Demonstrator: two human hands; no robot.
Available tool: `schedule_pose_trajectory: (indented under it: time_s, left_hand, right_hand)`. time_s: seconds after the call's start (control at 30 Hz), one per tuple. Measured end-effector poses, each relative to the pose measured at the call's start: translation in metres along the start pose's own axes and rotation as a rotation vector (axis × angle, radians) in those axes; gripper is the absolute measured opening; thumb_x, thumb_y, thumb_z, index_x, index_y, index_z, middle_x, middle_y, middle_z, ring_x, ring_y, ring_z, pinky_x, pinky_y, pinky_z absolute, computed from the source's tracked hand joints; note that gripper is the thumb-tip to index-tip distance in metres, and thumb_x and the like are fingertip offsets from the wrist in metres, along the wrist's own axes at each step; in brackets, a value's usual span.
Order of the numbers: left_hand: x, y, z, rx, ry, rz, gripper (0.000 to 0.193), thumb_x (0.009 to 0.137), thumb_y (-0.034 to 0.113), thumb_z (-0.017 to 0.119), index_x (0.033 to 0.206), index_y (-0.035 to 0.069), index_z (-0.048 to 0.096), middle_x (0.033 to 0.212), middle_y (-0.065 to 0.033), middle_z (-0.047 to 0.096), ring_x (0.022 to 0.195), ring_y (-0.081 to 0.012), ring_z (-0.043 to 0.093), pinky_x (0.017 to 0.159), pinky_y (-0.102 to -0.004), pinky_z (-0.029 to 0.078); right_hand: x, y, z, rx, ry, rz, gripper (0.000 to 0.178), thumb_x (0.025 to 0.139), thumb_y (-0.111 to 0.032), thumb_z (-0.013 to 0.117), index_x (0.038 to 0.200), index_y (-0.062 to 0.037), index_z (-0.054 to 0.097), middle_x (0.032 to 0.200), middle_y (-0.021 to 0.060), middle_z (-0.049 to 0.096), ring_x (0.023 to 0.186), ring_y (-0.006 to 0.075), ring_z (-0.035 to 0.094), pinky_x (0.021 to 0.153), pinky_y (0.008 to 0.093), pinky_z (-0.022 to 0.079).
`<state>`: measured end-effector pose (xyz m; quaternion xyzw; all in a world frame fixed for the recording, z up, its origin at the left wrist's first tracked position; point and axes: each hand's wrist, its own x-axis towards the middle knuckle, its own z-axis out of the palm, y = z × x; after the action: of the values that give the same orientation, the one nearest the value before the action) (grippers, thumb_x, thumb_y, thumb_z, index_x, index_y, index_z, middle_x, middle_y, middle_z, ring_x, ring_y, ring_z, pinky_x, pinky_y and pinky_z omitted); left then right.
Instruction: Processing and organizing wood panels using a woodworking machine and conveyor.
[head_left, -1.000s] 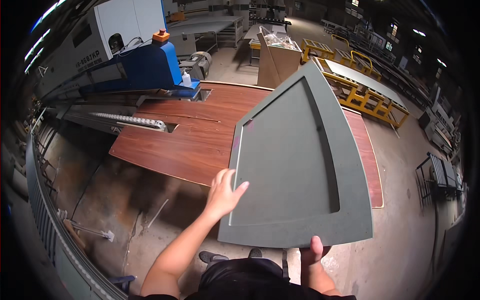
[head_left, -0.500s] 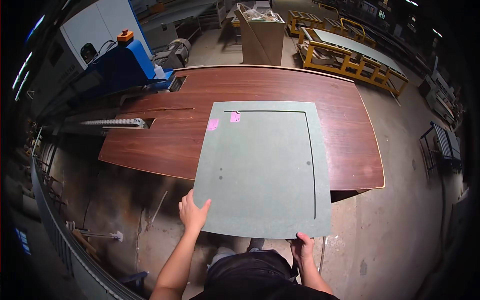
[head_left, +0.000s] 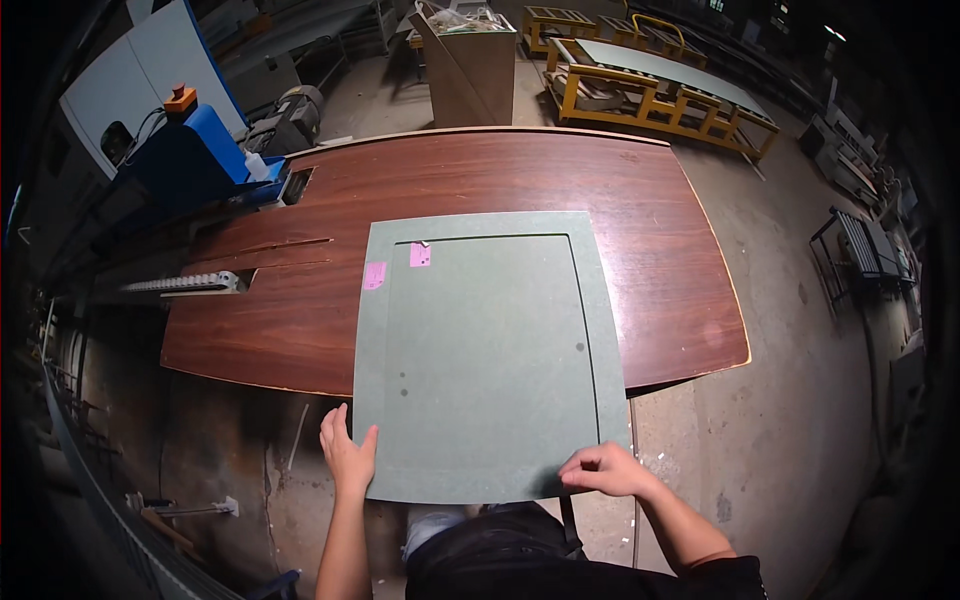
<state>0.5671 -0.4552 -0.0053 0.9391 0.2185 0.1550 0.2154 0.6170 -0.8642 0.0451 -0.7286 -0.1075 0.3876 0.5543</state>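
Observation:
A pale green board [head_left: 490, 340] with a dark groove along its far and right sides lies partly on the brown wood-grain table, its near part jutting over the edge toward me. Two pink stickers [head_left: 420, 254] mark its far left corner, and a few dark round spots dot its face. My left hand [head_left: 348, 455] grips the board's left edge close to the near corner, thumb above it. Over the near right corner is my right hand [head_left: 608, 470], fingers curled and pressed together just above the surface; what they hold, if anything, is hidden.
The brown table [head_left: 480, 180] has slots at its left, where a toothed white rail [head_left: 190, 284] enters. Beyond stands a blue machine part [head_left: 200, 150] with an orange-topped button. Farther off are a tall bin of scraps [head_left: 470, 75], a yellow roller cart [head_left: 670, 105] and a dark rack [head_left: 865, 250].
My right hand has left its grip on the near edge and come up over the board's corner, fingers curled. The view has shifted, moving the scene leftward; my left hand keeps the left edge.

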Motion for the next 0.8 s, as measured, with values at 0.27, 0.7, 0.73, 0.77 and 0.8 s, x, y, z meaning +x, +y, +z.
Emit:
schedule_pose_trajectory:
  time_s: [0.27,0.7,0.73,0.77,0.8]
  left_hand:
    - [0.198,0.013,0.062,-0.698,-0.226,-0.090,0.055,0.086,0.008,0.061,0.137,0.001,0.040,0.131,-0.0223,0.051,0.119,-0.0292,0.054,0.099,-0.0363,0.045]
    - [0.383,0.034,0.158,-0.949,-0.310,-0.220,0.054,0.085,-0.008,0.052,0.137,-0.002,0.038,0.130,-0.0181,0.055,0.112,-0.0203,0.057,0.091,-0.0289,0.046]
    - [0.384,0.031,0.159,-0.960,-0.291,-0.176,0.052,0.085,-0.009,0.050,0.135,-0.003,0.039,0.131,-0.0173,0.055,0.115,-0.0200,0.055,0.093,-0.0286,0.046]
    - [0.386,0.028,0.159,-0.958,-0.301,-0.177,0.052,0.085,-0.009,0.050,0.135,-0.003,0.039,0.131,-0.0173,0.055,0.115,-0.0200,0.055,0.093,-0.0286,0.046]
    - [0.388,0.027,0.160,-0.947,-0.317,-0.178,0.052,0.085,-0.009,0.050,0.136,-0.003,0.039,0.133,-0.0170,0.054,0.117,-0.0197,0.054,0.093,-0.0283,0.045]
  right_hand:
    - [0.248,-0.009,-0.207,-0.471,1.087,-0.233,0.047,0.086,-0.026,0.065,0.121,0.0037,0.057,0.114,0.0205,0.063,0.105,0.0278,0.061,0.092,0.0348,0.046]
    - [0.340,-0.034,-0.278,-0.225,1.195,0.011,0.037,0.083,-0.027,0.069,0.106,0.0019,0.069,0.098,0.0143,0.071,0.090,0.0185,0.065,0.081,0.0288,0.048]
    - [0.343,-0.033,-0.276,-0.219,1.199,0.005,0.034,0.084,-0.026,0.068,0.105,-0.0002,0.070,0.098,0.0134,0.071,0.091,0.0181,0.065,0.082,0.0286,0.048]
    - [0.347,-0.033,-0.274,-0.216,1.202,0.015,0.034,0.084,-0.026,0.068,0.105,-0.0002,0.070,0.098,0.0134,0.071,0.091,0.0181,0.065,0.082,0.0286,0.048]
    - [0.349,-0.030,-0.277,-0.227,1.206,-0.014,0.033,0.084,-0.026,0.068,0.105,-0.0001,0.070,0.098,0.0135,0.071,0.092,0.0179,0.065,0.082,0.0284,0.048]
